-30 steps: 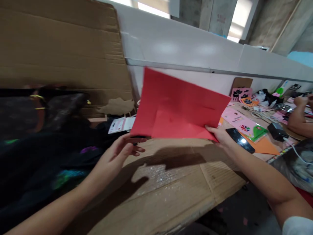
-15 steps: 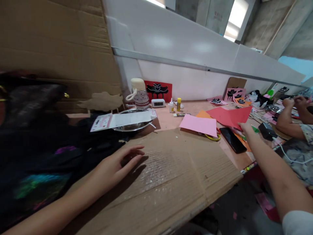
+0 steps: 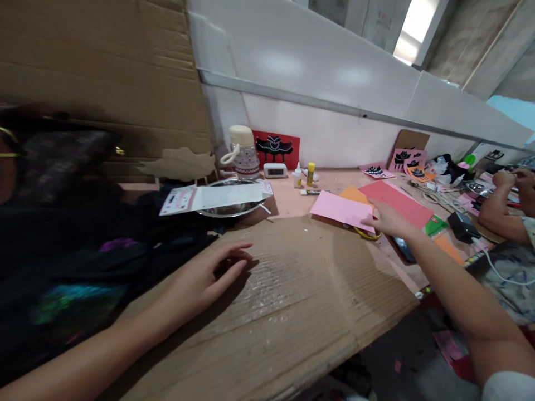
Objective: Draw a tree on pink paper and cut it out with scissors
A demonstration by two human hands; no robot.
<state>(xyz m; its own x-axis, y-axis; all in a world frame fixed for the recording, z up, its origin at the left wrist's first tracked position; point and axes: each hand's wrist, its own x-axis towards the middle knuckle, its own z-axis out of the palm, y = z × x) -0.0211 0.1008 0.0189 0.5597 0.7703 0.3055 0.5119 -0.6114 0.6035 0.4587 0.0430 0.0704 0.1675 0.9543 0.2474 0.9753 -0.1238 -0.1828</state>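
My left hand rests on a large brown cardboard sheet, its fingers loosely bent and apart, nothing in them. Further right, my right hand reaches over the paper pile. Its thumb and fingers are apart at the right end of a pink sheet of paper, touching or just above it. Behind that hand a red sheet of paper lies flat. An orange sheet shows from under the pink one. Part of a yellow-handled tool sticks out below. A phone is partly hidden by my right forearm.
A steel tray with a printed card across it stands at the left back, near a bottle and a small digital clock. A glue bottle and glue stick stand mid-table. Another person's arms are at far right.
My right hand has let go of the red sheet, which now lies flat, and has moved left to the pink sheet. My left hand stays in place. The view has shifted slightly.
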